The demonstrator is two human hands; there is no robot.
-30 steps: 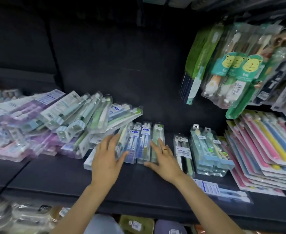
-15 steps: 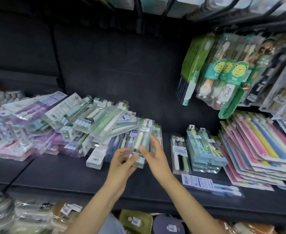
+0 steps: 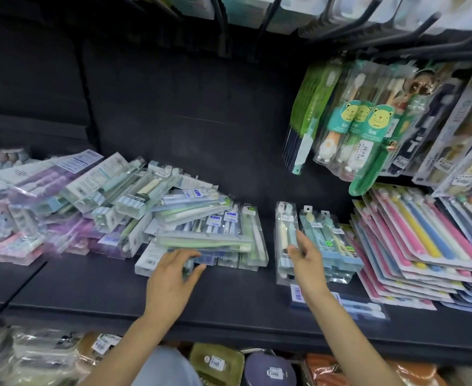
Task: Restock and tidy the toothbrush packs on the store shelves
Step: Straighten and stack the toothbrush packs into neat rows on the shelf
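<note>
A dark shelf [image 3: 95,291] runs across the frame's lower half. On it, at centre left, lies a loose heap of clear toothbrush packs [image 3: 134,199]; flat pink, yellow and blue carded brushes [image 3: 424,243] are stacked at right, below hanging packs with bear labels [image 3: 368,135] at upper right. A pale blue pack stack [image 3: 329,243] sits right of centre. The left hand [image 3: 170,277] rests at the heap's front edge, fingers curled on a small dark pack [image 3: 188,264]. The right hand [image 3: 305,257] pinches an upright clear pack [image 3: 285,232] just beside the blue stack.
</note>
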